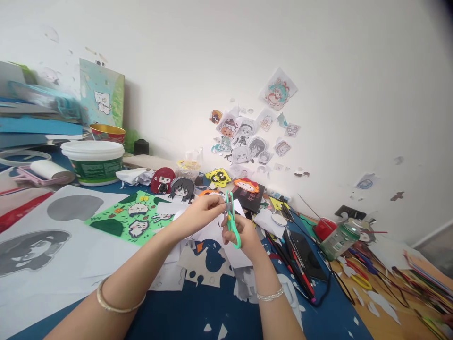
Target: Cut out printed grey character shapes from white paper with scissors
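Observation:
My right hand [244, 233] is closed round green-handled scissors [231, 222], their blades pointing up and away. Just left of the blades, my left hand [208, 210] pinches a small piece of paper [228, 206], mostly hidden by the fingers and scissors. An orange-and-white cutout [211, 192] shows behind my left fingers; I cannot tell whether they touch it. Under both hands lie white paper sheets and a cut-out paper scrap [205, 264] with holes. Farther back are a red-haired paper figure [163, 180], a dark-haired one [182, 189] and a yellow cutout [218, 177].
A white-lidded tub [94, 163] stands back left, near a printed sheet [81, 245] and a green picture card [123, 219]. Several pens [295, 264] lie right, beside a black cable. A clear bottle [341, 240] and red cup [324, 228] stand farther right.

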Tool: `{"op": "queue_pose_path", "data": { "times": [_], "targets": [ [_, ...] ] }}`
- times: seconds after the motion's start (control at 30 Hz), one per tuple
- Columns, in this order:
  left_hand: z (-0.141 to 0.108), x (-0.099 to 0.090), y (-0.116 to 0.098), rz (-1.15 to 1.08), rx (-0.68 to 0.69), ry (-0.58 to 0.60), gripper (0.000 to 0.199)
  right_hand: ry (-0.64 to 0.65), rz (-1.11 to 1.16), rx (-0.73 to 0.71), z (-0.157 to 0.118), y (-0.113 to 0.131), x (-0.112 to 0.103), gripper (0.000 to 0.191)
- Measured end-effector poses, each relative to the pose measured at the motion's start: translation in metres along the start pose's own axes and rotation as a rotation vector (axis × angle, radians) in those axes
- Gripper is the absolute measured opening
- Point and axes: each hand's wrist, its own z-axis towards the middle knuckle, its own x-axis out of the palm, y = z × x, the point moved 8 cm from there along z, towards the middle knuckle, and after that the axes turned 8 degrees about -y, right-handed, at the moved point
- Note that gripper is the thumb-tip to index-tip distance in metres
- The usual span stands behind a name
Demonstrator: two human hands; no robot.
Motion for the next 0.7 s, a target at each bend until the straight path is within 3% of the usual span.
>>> {"op": "queue_pose_path", "data": {
  "times": [0.7],
  "targets": [
    [-0.0030, 0.0047, -0.0038, -0.100, -0.015, 0.018, 0.029, -0.041, 0.024, -0.044, 0.0000, 0.0036, -0.0021, 0.039]
  ]
}}
